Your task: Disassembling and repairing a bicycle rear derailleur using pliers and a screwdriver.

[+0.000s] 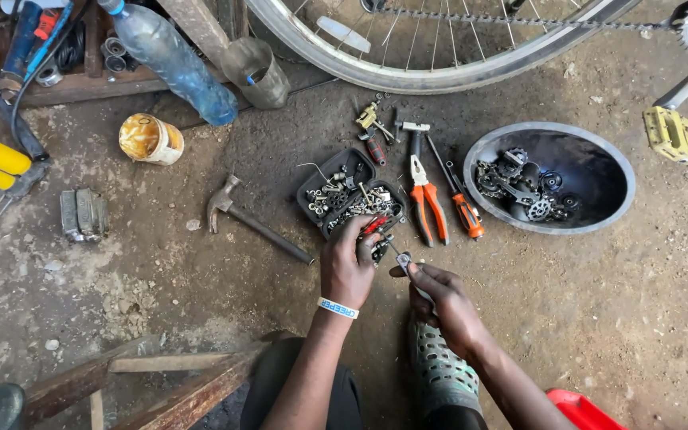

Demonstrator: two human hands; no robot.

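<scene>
My left hand (348, 263) reaches into the near edge of a small black tray (312, 185) full of screws, nuts and small metal parts, with its fingertips curled on something red and small there. My right hand (439, 293) hovers just right of it, pinching a small silver metal part (402, 259) between thumb and fingers. A white wristband sits on my left wrist. Both hands hang low over the dirt floor, in front of my knees.
Orange-handled pliers (427, 199) and an orange screwdriver (463, 209) lie right of the tray. A dark bowl (599, 159) holds sprockets and chain parts. A hammer (252, 220), a tin (150, 138), a plastic bottle (177, 64), a bicycle wheel (431, 76) and a yellow pedal (676, 135) surround them.
</scene>
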